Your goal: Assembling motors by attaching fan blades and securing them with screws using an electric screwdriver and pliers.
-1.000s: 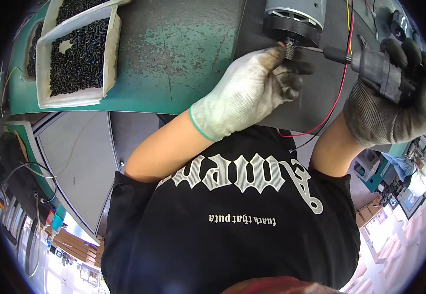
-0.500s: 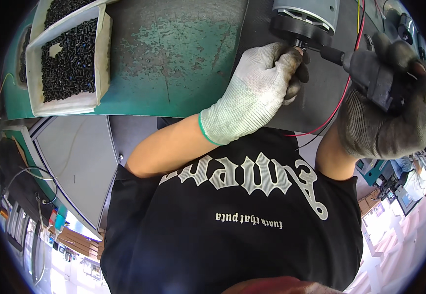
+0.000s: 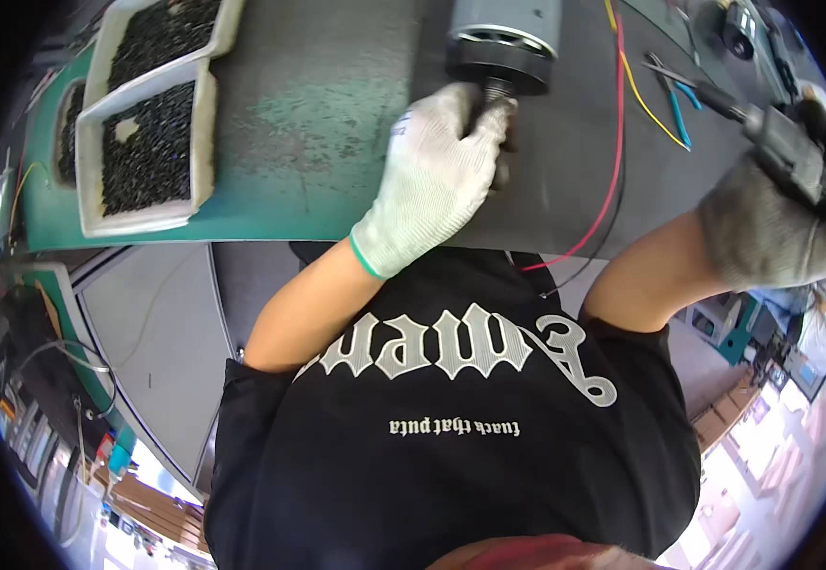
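Since the earlier frame, the right hand [image 3: 778,233] has been swinging out to the right, carrying its dark power screwdriver [image 3: 793,152] well away from the motor [image 3: 505,38], where before its tip was sitting close to the shaft. That gloved hand is wrapping tightly around the tool's body. Meanwhile the left hand [image 3: 436,180], in a white knit glove, is staying at the front of the grey cylindrical motor, its fingers closing around the short shaft below the black end cap. This motor is lying on the dark mat of the tabletop [image 3: 318,123]. Red and yellow wires [image 3: 619,114] are trailing just beside it. Two white trays of black screws [image 3: 151,142] are sitting well apart, to the left.
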{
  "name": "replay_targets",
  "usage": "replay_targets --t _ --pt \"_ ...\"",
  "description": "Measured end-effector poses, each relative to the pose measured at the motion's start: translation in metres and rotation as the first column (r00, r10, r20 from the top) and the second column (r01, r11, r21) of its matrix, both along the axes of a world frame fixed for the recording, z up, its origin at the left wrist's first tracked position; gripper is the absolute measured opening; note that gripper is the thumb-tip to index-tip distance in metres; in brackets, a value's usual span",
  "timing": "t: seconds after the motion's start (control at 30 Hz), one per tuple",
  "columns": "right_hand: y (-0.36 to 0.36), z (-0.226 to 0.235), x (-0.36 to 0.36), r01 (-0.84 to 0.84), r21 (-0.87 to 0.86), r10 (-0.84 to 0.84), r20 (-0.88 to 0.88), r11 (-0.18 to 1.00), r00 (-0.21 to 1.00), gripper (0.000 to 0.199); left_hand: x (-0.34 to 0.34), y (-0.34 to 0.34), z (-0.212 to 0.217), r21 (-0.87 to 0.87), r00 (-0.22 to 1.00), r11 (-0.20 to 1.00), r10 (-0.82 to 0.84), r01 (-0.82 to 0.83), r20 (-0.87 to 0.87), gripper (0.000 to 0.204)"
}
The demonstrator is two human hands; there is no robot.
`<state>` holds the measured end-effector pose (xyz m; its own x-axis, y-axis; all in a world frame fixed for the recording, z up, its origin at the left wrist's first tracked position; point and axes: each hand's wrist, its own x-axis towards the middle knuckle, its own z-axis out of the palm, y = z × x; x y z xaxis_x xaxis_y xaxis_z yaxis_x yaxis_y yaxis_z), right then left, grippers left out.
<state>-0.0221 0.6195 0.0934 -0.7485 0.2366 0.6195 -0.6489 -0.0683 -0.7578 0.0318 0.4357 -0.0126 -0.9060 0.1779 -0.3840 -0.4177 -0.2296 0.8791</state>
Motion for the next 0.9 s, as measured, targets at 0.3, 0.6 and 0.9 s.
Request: replay_targets --t 0.3,0.6,0.9 --pt "0.217 -0.056 -0.037 0.765 0.495 -0.829 -0.146 0.412 0.54 0.044 -0.003 -0.016 -0.018 -0.65 0.858 0.722 -0.158 -0.237 -0.488 0.025" --pt "0.18 -0.114 -0.042 -0.141 0.989 -0.482 0.146 0.047 0.864 0.051 0.042 -0.134 0.047 -0.8 0.881 0.384 0.089 -0.461 -0.465 0.018" --pt "0.212 -0.146 -0.049 0.148 0.936 -0.616 0.087 0.321 0.783 0.063 -0.018 -0.366 0.062 -0.881 0.927 -0.364 0.105 -0.301 -0.36 0.023"
